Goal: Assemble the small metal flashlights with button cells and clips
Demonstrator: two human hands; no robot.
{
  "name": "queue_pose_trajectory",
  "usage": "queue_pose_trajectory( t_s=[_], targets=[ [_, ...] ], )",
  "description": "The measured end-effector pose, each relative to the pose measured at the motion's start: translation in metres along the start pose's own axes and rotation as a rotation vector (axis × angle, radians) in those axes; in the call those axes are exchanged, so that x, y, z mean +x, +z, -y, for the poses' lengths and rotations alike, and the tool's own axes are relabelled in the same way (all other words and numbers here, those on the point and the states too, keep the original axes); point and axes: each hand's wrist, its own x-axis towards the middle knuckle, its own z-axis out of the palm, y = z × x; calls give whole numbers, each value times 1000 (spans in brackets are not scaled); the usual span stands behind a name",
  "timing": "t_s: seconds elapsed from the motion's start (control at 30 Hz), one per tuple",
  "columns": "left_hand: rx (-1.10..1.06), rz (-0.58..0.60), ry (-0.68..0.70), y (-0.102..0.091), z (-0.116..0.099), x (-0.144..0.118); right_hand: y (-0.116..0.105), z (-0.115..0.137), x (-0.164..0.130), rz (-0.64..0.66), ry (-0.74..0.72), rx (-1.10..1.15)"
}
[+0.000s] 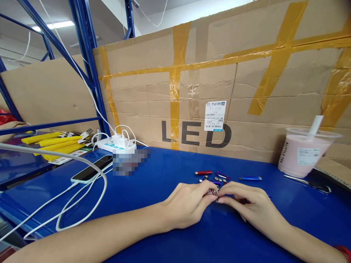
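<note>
Close together over the blue table [131, 237], my left hand [189, 204] and my right hand [249, 201] meet at the fingertips. A small red-and-silver piece [211, 191] is pinched between my left thumb and forefinger. My right thumb and forefinger are closed at its right end; what they grip there is mostly hidden. Just beyond lie a red metal tube [203, 172], a purple-red carabiner [222, 175], several small silver discs like button cells [218, 179] and a partly covered purple tube [203, 180]. A blue tube [250, 178] rests farther right.
A cup of pink drink [304, 153] with a straw stands at right, beside a slim black-and-silver tool [307, 183]. At left are a phone [93, 169], a power strip [117, 144], loose white cables [102, 190] and yellow items [59, 144]. Taped cardboard [148, 106] closes the back.
</note>
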Motion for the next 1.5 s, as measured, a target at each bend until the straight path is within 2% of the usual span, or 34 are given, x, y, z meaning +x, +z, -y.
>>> queue_pose_trajectory(
  t_s=[0.27, 0.6, 0.83, 1.0, 1.37, 1.5],
  targets=[
    [-6, -72, 59, 1, 0, -2, 0, -1, 1, -19, -28, -1],
    [69, 13, 42, 2, 1, 0, 0, -1, -1, -7, 19, 5],
    [55, 8, 40, 2, 1, 1, 0, -1, 1, 17, 19, 6],
    [55, 51, 7, 3, 1, 2, 0, 1, 2, 24, 73, -9],
    [85, 103, -8, 1, 1, 2, 1, -5, 1, 20, 87, 6],
    [115, 89, 9, 1, 2, 1, 0, -2, 3, 33, 86, 11]
  ],
)
